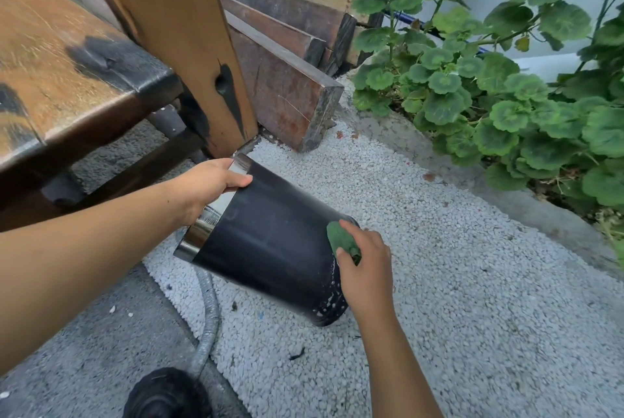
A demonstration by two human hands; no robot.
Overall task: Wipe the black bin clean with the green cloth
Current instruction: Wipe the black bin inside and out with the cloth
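Tilted black bin (270, 235) with chrome rim; crumpled green cloth (341, 238) against its base.

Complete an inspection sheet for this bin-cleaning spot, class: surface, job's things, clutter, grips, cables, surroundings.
Surface: white gravel ground, with grey paving at the lower left.
Job's things: black bin tilted, silver rim up-left; white specks near its base; green cloth on its side.
Clutter: small dark scrap on the gravel.
Grips: left hand holds the silver rim; right hand holds the green cloth against the bin.
Cables: nothing seen; a grey hose lies beneath the bin.
Surroundings: wooden bench left, stacked planks behind, leafy plant right.
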